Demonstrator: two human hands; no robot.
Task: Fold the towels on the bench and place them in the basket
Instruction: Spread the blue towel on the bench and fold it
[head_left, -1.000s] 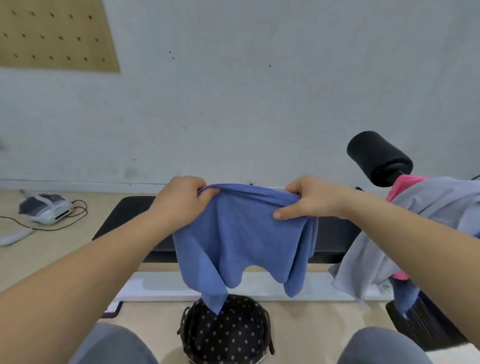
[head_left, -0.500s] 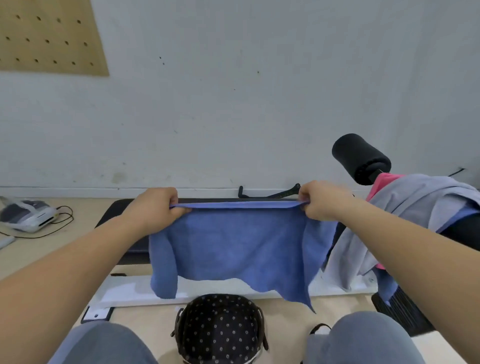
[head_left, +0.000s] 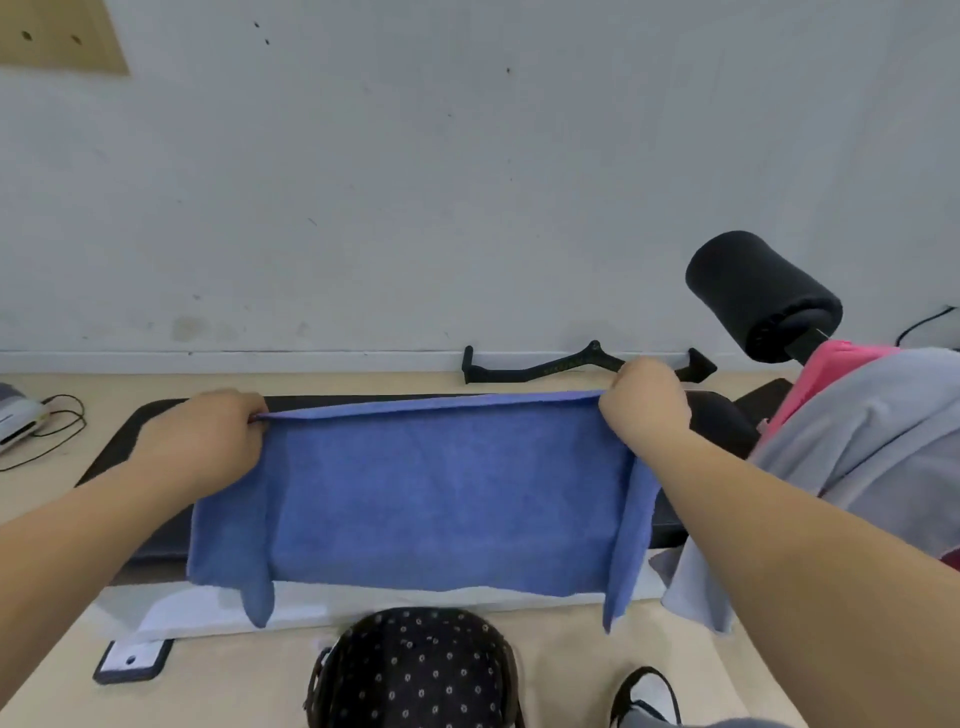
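A blue towel (head_left: 441, 493) is stretched flat over the black bench (head_left: 156, 421), its near edge hanging off the front. My left hand (head_left: 208, 441) grips the towel's far left corner and my right hand (head_left: 647, 405) grips its far right corner, holding the far edge taut. Both side flaps droop down past the bench. The dark dotted basket (head_left: 415, 670) stands on the floor just below the towel's near edge. A heap of grey (head_left: 862, 441) and pink (head_left: 831, 364) towels lies on the bench's right end.
A black foam roller (head_left: 758, 296) sticks up at the bench's right end. A black handle bar (head_left: 561, 366) lies on the floor by the wall. A white device with a cable (head_left: 21, 415) sits at the far left. The bench's white base (head_left: 218, 608) runs along the floor.
My hands have moved apart and down, spreading the blue towel from a hanging bunch to a flat sheet laid over the bench.
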